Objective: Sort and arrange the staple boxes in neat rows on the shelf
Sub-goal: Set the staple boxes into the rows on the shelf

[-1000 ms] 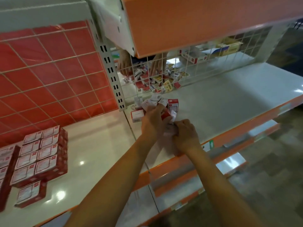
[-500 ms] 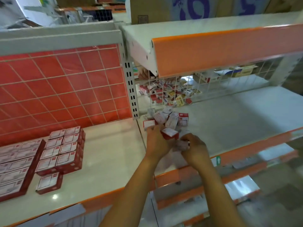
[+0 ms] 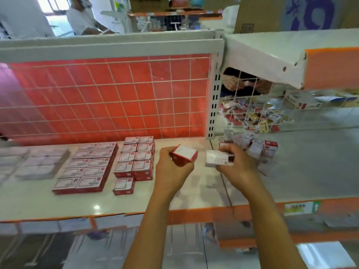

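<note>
left hand (image 3: 171,167): fingers curled round 1 red staple box (image 3: 184,155), lifted toward neat rows (image 3: 136,158) | right hand (image 3: 236,166): grips 1 white box (image 3: 218,159), likely next | loose pile (image 3: 256,146) behind it | shelf (image 3: 58,202)

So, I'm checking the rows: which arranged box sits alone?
The lone box at the front of the double column nearest the left hand; other rows hold two.
</note>
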`<state>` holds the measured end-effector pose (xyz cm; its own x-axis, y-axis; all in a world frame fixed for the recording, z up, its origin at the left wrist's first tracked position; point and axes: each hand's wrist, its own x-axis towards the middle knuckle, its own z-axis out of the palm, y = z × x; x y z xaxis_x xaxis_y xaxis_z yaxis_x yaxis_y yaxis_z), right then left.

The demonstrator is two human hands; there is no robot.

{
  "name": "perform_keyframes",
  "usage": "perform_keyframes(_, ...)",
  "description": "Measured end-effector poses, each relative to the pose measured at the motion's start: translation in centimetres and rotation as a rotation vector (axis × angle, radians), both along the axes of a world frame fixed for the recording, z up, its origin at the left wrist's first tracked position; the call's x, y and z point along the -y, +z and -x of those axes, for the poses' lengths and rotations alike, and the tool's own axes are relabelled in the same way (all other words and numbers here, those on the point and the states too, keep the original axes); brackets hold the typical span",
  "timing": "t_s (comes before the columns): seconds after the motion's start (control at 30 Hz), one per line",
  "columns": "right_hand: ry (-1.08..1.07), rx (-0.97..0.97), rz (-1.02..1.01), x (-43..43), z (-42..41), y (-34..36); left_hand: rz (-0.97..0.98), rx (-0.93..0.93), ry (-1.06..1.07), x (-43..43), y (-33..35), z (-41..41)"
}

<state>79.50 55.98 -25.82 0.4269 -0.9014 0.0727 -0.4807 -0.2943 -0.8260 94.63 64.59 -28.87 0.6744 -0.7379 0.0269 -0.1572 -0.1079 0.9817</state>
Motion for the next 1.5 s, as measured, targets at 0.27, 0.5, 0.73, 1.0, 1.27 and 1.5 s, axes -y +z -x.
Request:
perform_keyframes(0.27,0.15,0.157,0.011,-7.1,-8.8,2.4,0.126,-0.007,0.056,-8.8,2.7,-7.2)
perform_keyframes(0.5,0.258,0.153,-0.009,-12.8,-15.9,2.2,0.06,0.125,0.145,-16.2,3.8,-13.5)
perform_keyframes(0.73,0.289,0.215,-0.085,-17.6,-21.0,1.0,0.075,0.025,0.101,-22.2,3.6,-18.3)
perform_keyframes(1.0,0.308,0.258,-0.25,-19.5,-23.7,-0.1,0.079,-0.079,-0.012,-25.0,2.5,-21.2)
perform_keyframes(1.27,0.371,0.249,-0.431,-17.0,-25.3,0.0,0.1,-0.204,0.03,-23.1,2.2,-23.3)
perform_keyframes(1.5,0.442,0.29,-0.567,-14.5,-27.0,-0.4,0.125,-0.283,0.095,-20.9,1.8,-25.0)
